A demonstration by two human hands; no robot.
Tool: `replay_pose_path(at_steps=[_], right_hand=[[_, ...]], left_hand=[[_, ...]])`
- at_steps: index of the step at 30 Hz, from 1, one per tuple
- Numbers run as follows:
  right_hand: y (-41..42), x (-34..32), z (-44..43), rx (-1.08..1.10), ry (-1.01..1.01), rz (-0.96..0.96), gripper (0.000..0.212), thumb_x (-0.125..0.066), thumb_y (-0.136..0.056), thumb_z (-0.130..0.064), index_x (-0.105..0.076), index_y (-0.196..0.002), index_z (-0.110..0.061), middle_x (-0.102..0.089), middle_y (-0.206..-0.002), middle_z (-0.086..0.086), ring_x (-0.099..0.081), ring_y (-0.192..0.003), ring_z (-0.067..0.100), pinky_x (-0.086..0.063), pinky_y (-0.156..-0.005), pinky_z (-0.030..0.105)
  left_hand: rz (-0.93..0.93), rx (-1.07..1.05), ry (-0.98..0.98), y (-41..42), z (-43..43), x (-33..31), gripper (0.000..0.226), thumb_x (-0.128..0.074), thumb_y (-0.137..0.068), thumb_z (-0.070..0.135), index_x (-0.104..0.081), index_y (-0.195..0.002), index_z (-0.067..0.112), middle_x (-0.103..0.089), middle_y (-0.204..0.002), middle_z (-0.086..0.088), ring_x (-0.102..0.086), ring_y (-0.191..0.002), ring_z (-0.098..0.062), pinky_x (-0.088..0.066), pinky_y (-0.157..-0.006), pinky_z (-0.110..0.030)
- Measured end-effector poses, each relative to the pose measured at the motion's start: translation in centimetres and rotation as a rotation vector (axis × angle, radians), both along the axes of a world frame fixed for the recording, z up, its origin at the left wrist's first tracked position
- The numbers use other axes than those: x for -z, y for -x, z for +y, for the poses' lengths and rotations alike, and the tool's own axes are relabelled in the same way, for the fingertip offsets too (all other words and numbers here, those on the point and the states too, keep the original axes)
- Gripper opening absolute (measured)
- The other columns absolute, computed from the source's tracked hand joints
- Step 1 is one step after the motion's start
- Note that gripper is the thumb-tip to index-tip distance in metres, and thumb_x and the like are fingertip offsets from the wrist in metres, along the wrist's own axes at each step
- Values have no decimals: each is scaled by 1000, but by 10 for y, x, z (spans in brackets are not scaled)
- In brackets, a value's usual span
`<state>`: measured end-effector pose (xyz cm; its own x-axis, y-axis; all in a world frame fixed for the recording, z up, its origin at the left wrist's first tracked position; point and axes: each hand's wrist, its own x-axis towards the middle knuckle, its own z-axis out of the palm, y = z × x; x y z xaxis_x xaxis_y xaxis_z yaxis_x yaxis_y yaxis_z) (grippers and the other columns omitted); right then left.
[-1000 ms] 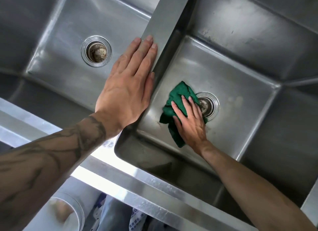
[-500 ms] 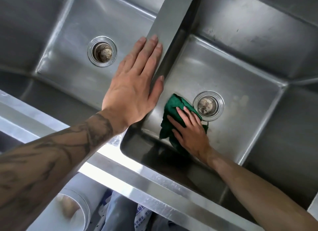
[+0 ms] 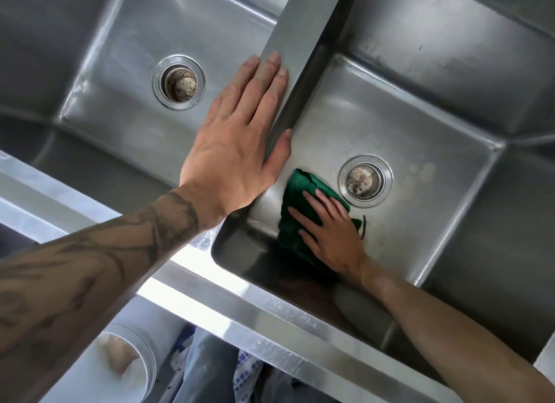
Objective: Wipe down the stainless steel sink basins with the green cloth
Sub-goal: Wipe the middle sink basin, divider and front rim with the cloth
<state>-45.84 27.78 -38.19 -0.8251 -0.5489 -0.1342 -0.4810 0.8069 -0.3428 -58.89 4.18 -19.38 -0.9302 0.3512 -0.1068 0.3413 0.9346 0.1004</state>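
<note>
A double stainless steel sink fills the head view. In the right basin (image 3: 420,138), the green cloth (image 3: 295,198) lies bunched on the floor, just left of the drain (image 3: 365,180). My right hand (image 3: 330,231) presses flat on the cloth with fingers spread, near the basin's front wall. My left hand (image 3: 240,144) rests flat and empty on the divider (image 3: 303,27) between the basins, thumb hooked over its right edge. The left basin (image 3: 126,42) has its own strainer drain (image 3: 179,82).
The sink's front rim (image 3: 270,318) runs diagonally across the lower view. Below it are a white bucket-like container (image 3: 126,360), grey trousers and a printed bag (image 3: 246,372). A stained back wall (image 3: 450,36) rises behind the right basin.
My right hand has slid the green cloth off the drain toward the basin's front-left corner. The view has shifted so the sink sits further right; my left hand stays on the divider.
</note>
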Motion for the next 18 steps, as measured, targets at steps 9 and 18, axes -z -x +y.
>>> replay_pose_path(at_steps=[9,18], right_hand=[[2,2,-7,-87,9,-20,50,-44,-111,-40,-39,-160,-33,-29,-170,8,-23,-158,31,-22,-128,45],[19,1,-60,42,38,-39,51,-45,-110,-42,-39,-160,-34,-28,-171,9,-26,-157,32,-23,-126,46]], left_hand=[[6,6,8,1,-1,5,73,-20,-111,48,-3,-170,8,-1,-180,-10,0,-167,-26,-14,-134,-46],[15,-9,-40,-1,-2,4,71,-26,-111,46,-11,-170,7,-7,-179,-9,-4,-166,-27,-18,-133,-48]])
